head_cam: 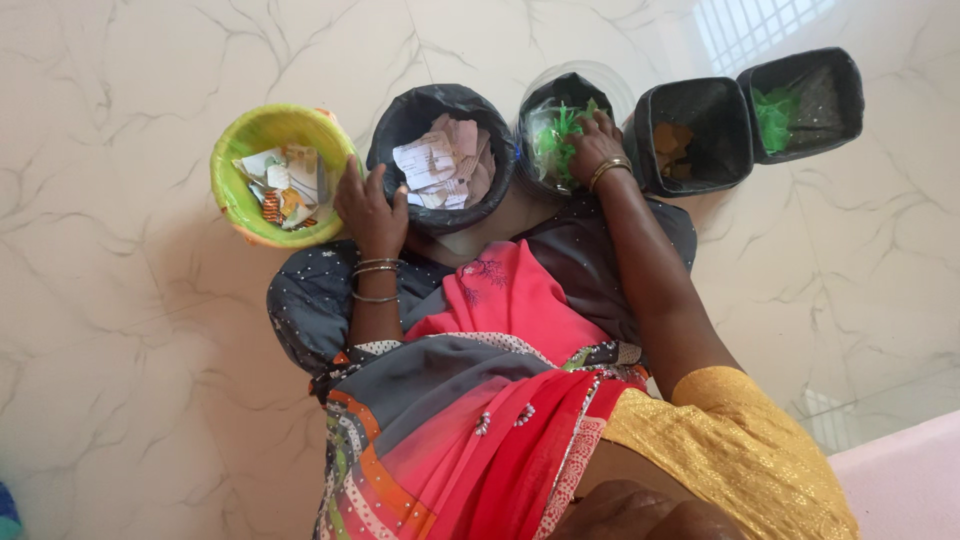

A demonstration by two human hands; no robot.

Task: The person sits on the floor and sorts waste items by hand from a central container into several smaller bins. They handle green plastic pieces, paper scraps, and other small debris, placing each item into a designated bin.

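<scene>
My right hand (597,143) lies palm down, fingers curled into the green shredded material (556,140) that fills the third container (568,90), a round one with a black liner; whether the fingers have closed on a tuft I cannot tell, since they are buried in it. The green shreds form a loose heap with no single direction, so no long axis can be read; the container's mouth faces the camera. My left hand (370,208) rests on the near rim of the second container (440,105), a round bin lined in black plastic, with the fingers loosely bent, the thumb touching the liner and nothing held. That bin holds a stack of pale paper slips (445,160), too many and too overlapped to count. Five containers stand in one row on the marbled white floor (120,380), the row running left to right and rising slightly toward the right. First on the left is one round lime-green bucket (262,125) holding mixed scraps of paper and foil. The fourth (740,100) and fifth (845,75) are two square black bins, touching each other at a corner; the fourth shows brown pieces, the fifth more green shreds. Thin metal bangles circle both wrists: three on the left (376,270), two on the right (608,168). My lap, draped in pink, grey and patterned cloth (500,400), fills the lower middle, just beside the second and third containers.
</scene>
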